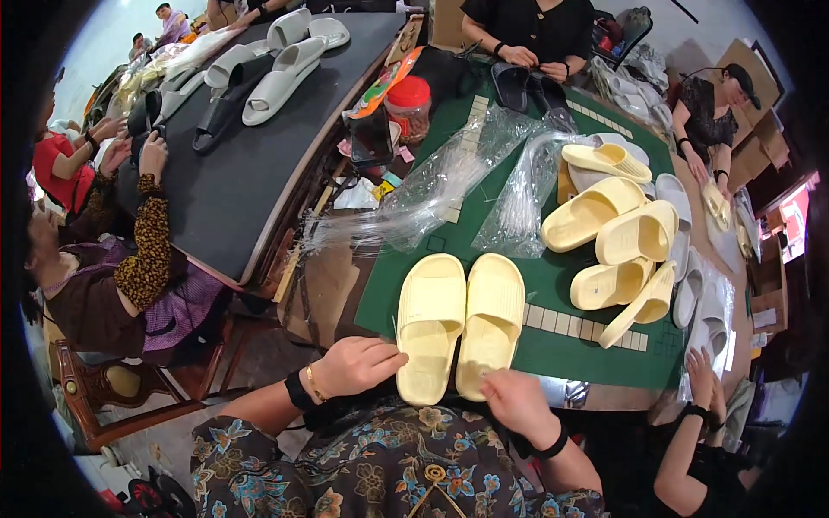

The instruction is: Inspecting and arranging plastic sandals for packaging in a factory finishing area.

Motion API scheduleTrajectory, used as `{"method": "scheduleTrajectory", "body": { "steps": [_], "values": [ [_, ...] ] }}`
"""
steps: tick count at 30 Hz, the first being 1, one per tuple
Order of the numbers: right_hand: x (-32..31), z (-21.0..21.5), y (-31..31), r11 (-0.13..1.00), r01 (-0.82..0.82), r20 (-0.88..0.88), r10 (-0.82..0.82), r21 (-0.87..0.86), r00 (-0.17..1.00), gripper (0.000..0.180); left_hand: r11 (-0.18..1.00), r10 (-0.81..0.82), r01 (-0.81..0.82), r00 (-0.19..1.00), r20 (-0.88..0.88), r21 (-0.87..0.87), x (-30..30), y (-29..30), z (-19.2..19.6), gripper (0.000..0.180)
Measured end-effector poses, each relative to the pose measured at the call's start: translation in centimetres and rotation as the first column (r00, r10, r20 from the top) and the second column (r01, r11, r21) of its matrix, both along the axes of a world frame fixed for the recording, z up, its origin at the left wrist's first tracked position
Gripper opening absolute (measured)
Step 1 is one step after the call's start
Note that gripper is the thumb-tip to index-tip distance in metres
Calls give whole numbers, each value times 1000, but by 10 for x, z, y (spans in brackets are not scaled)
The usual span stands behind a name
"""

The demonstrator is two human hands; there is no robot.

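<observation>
Below, the left hand (358, 364) rests loosely curled at the heel of the left yellow slipper (429, 325), fingers touching it, not gripping. Right hand (516, 404) pinches the heel edge of the right yellow slipper (490, 322), seemingly. Pair lies side by side, touching, on the green surface (553, 350). Clear plastic bags (449, 186) beyond; slipper pile (617, 250) to the right.

Both hands (358, 364) (516, 401) low, seemingly half-curled.
</observation>
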State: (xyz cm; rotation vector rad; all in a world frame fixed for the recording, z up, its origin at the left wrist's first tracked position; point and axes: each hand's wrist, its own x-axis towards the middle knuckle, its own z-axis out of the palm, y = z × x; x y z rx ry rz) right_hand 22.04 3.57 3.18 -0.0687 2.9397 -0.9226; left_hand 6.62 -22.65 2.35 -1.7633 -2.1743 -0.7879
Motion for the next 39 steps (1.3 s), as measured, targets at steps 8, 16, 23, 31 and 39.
{"method": "scheduleTrajectory", "body": {
  "steps": [8,16,23,31,39],
  "values": [
    [19,-8,-30,929,-288,181,332,-233,926,26,976,-165,164,986,2,-141,12,2,-11,28],
    [-8,-14,-11,944,17,313,92,-328,945,29,995,-91,85,990,-106,-60,-4,30,-20,29],
    [-22,-7,7,982,83,235,-42,-167,971,23,989,-19,-3,990,-142,-151,3,43,-14,31],
    [-23,-13,8,960,219,306,-159,-173,939,25,983,125,-118,991,41,-143,12,39,-3,42],
    [-31,-14,2,971,222,275,-191,-87,942,27,986,-33,53,992,125,-157,29,40,-22,34]
  ]
}}
